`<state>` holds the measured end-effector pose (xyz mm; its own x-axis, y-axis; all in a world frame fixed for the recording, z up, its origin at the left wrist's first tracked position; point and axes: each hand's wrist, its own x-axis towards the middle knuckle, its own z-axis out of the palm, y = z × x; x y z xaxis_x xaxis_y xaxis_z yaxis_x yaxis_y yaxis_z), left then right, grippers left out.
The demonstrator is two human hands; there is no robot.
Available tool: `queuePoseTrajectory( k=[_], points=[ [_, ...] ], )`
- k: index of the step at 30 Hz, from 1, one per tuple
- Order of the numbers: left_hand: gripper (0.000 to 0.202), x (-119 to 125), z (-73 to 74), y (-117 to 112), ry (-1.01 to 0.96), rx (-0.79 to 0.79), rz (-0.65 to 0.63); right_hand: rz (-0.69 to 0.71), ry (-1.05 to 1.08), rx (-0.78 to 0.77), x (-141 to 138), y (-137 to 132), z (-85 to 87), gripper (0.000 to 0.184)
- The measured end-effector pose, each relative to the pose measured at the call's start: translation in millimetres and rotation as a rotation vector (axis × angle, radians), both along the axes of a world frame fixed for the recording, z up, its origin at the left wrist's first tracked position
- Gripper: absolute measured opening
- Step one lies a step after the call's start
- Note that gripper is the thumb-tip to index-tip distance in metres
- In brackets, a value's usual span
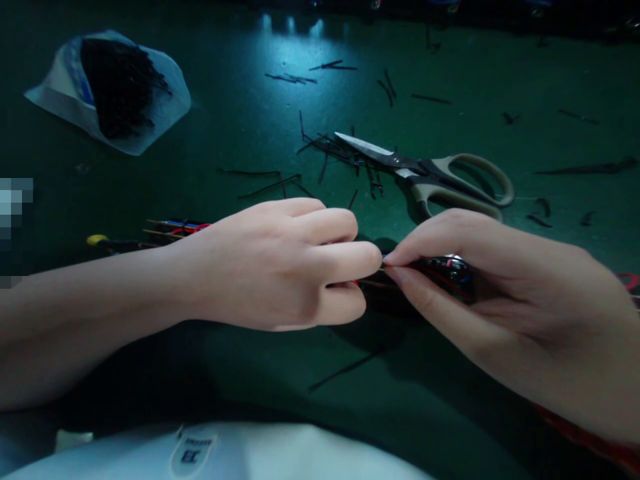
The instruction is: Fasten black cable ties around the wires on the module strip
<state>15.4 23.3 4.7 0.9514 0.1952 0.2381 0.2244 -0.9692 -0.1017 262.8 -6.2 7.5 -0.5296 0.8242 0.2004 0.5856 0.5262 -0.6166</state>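
A bundle of black, red and blue wires (175,229) lies across the table, mostly hidden beneath my hands. My left hand (280,267) is closed over it from above, fingers curled and fingertips out of sight. To its right, my right hand (505,293) pinches thumb against forefinger, right beside the left forefinger. What sits in that pinch is too small to make out. Behind the right hand's fingers shows a shiny dark part of the bundle (455,270). Scissors (425,172) with grey-and-black handles rest just beyond the right hand, blades pointing left.
A clear plastic bag (173,83) full of thin black strips (120,90) lies at the far left. Several loose black strips (431,99) are scattered over the green table (225,120). One longer black strip (345,370) lies near me. Dark items line the back edge.
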Motion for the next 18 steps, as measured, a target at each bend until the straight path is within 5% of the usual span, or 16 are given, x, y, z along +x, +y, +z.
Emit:
queuePoseTrajectory(
  k=[18],
  points=[
    [0.023,0.1,-1.6,1.8,-0.007,0.026,-0.008,0.042,0.037,0.007,-1.1,1.3,3.7,0.015]
  ],
)
